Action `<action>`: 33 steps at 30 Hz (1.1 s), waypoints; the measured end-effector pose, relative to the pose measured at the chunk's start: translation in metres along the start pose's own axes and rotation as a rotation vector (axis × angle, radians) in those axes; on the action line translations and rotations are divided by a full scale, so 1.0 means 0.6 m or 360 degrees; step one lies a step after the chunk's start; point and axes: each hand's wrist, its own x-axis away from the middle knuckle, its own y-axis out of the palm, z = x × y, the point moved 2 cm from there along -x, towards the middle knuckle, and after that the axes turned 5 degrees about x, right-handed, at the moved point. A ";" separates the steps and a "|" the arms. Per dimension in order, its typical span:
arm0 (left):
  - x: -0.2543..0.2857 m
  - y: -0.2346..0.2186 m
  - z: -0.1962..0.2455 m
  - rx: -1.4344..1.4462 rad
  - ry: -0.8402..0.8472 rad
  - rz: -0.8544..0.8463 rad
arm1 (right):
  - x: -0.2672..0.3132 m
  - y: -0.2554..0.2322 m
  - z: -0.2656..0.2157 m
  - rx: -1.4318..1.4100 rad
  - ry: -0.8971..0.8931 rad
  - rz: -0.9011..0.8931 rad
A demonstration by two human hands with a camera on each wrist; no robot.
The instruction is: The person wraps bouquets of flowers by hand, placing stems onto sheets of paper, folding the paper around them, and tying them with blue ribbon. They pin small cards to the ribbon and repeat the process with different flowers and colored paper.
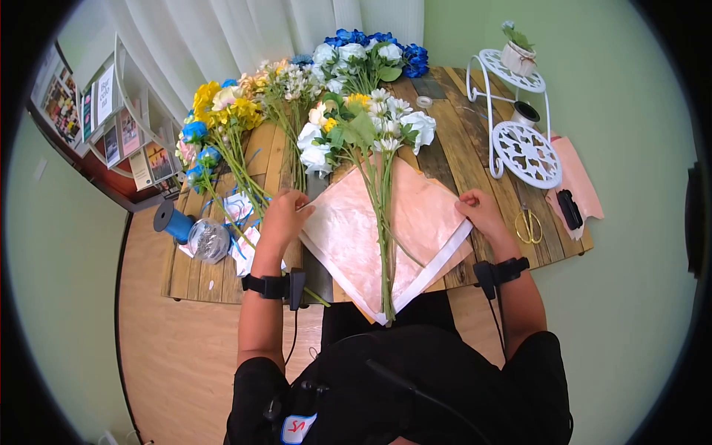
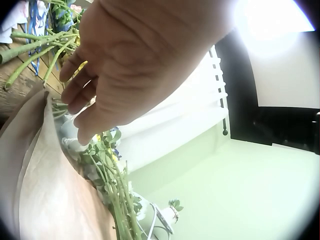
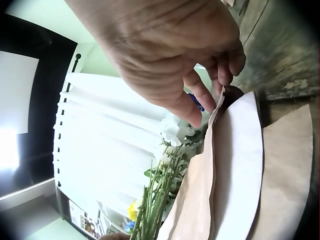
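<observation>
A bouquet [image 1: 363,126] of white, cream and yellow flowers lies with its long green stems down the middle of the pink wrapping paper [image 1: 341,222]. The paper is spread in a diamond with white-banded lower edges. At its left corner is my left hand [image 1: 285,215], fingers loosely bent beside the edge; the left wrist view shows the fingers [image 2: 75,102] close to the paper's upturned corner. At the opposite corner my right hand [image 1: 480,211] pinches the paper edge. In the right wrist view the paper's lifted tip runs up between the fingers [image 3: 202,95], above layered white and tan sheets [image 3: 287,165].
Yellow and blue flowers [image 1: 222,119] and white and blue ones [image 1: 363,59] lie along the table's left and back. A blue ribbon spool [image 1: 173,221] and clear jar [image 1: 209,241] stand left. Gold-handled scissors [image 1: 528,225] and a white metal stand [image 1: 526,152] are right.
</observation>
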 end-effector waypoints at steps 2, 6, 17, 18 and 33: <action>-0.001 0.005 -0.004 0.0123 -0.0075 -0.0076 | 0.003 0.001 -0.011 -0.0077 0.0083 -0.0024; 0.008 0.020 -0.011 0.0107 0.0129 0.0153 | 0.005 0.002 -0.007 -0.0175 0.0235 -0.0062; 0.000 0.031 -0.016 -0.0099 0.0082 0.0178 | 0.003 0.002 -0.041 0.0094 0.0093 -0.0003; 0.000 0.031 -0.015 -0.0098 0.0080 0.0179 | 0.004 0.001 -0.046 0.0166 0.0067 0.0017; 0.063 0.088 -0.006 0.1362 -0.0209 0.0073 | 0.041 0.039 -0.067 -0.1248 0.0693 -0.0369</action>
